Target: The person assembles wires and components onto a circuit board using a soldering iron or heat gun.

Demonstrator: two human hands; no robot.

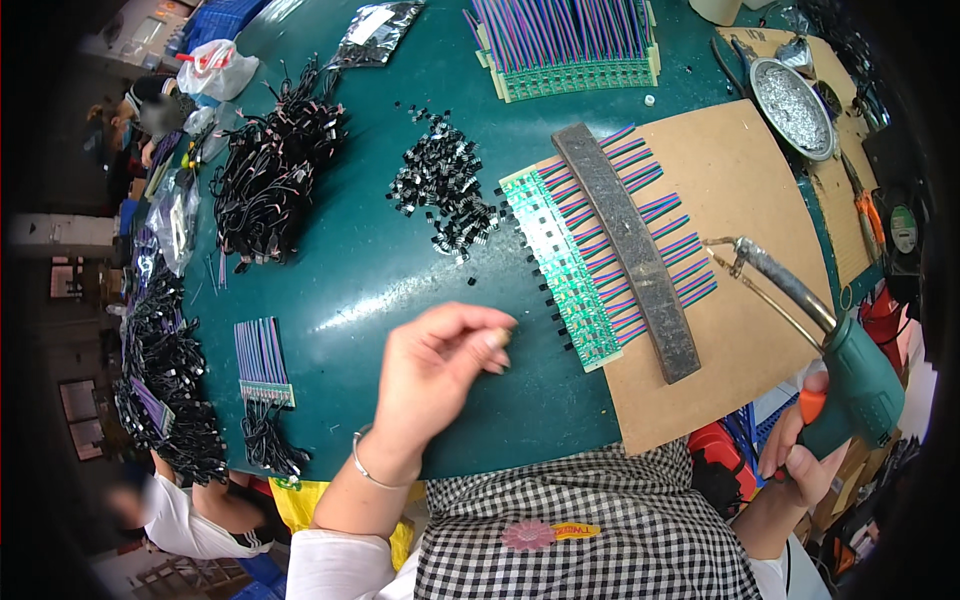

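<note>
My left hand hovers over the dark green table, fingers pinched together near the lower end of a row of small green circuit boards. Whether something small sits between the fingertips I cannot tell. Striped purple and blue wires run from the boards under a long dark metal bar lying across them, on a brown board. My right hand grips a green soldering gun; its tip points left above the wire ends.
A pile of small black parts lies left of the boards. Black cable bundles sit at the left, another wired board strip at the top, a round metal dish at the upper right. Other people sit at the left edge.
</note>
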